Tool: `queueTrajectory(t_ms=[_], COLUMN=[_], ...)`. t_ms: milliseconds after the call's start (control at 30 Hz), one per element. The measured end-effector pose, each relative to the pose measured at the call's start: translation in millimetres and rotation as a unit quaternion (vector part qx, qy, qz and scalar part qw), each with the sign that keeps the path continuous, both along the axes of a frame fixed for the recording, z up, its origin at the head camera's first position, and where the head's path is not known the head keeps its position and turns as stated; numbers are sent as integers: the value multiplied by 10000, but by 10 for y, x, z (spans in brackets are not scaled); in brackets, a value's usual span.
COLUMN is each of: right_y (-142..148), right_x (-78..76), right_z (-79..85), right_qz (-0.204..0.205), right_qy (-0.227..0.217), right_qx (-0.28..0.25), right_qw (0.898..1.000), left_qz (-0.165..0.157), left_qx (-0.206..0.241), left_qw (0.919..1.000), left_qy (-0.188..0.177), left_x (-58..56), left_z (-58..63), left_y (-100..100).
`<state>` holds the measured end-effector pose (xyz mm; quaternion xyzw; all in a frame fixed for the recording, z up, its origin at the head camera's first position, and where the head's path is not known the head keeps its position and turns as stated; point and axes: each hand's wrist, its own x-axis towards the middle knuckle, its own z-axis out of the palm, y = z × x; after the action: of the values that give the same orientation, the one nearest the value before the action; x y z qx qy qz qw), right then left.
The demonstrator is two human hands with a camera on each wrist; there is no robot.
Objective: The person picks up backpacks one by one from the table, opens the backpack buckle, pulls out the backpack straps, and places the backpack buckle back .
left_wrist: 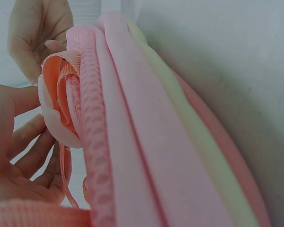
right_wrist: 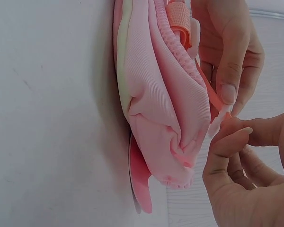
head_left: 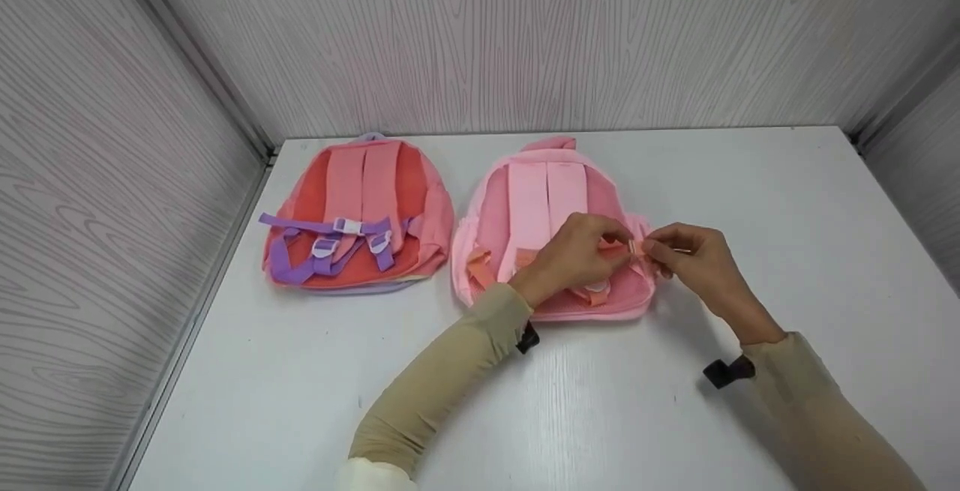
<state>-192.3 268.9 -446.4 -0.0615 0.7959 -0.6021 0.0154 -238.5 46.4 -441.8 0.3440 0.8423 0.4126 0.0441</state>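
Note:
A pink backpack (head_left: 487,214) lies with its shoulder straps up, in the middle of the table. Over its lower right side, my left hand (head_left: 574,255) pinches an orange strap (right_wrist: 213,90) beside a small pale buckle (right_wrist: 218,122). My right hand (head_left: 697,262) pinches the other side of that buckle between thumb and forefinger, just past the bag's right edge. The fingertips of both hands nearly meet there in the right wrist view. In the left wrist view, a loop of orange webbing (left_wrist: 52,71) and a pale strap adjuster (left_wrist: 52,118) stand by the left fingers.
To the left lies a coral backpack (head_left: 337,176), also straps up, its purple straps (head_left: 289,258) joined by a white buckle (head_left: 349,226). Both bags rest on a white table (head_left: 300,401). Wood-grain panels (head_left: 487,41) rise behind and at the sides.

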Motion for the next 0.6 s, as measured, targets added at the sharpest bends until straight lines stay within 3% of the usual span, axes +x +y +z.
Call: queueTrajectory(t_ms=[167, 367, 600], right_y=[11, 12, 9], right_x=[-13, -24, -20], right_z=[-2, 0, 1], right_qz=[8, -28, -72], right_qy=[57, 105, 102], right_qx=[133, 270, 489], right_qw=[9999, 9996, 9987], left_qz=[-23, -121, -40], left_qx=[98, 266, 276], left_qw=[9999, 9995, 9996], left_qy=[-46, 147, 48], left_x=[2, -4, 7], left_z=[-14, -32, -69], left_y=[25, 28, 39])
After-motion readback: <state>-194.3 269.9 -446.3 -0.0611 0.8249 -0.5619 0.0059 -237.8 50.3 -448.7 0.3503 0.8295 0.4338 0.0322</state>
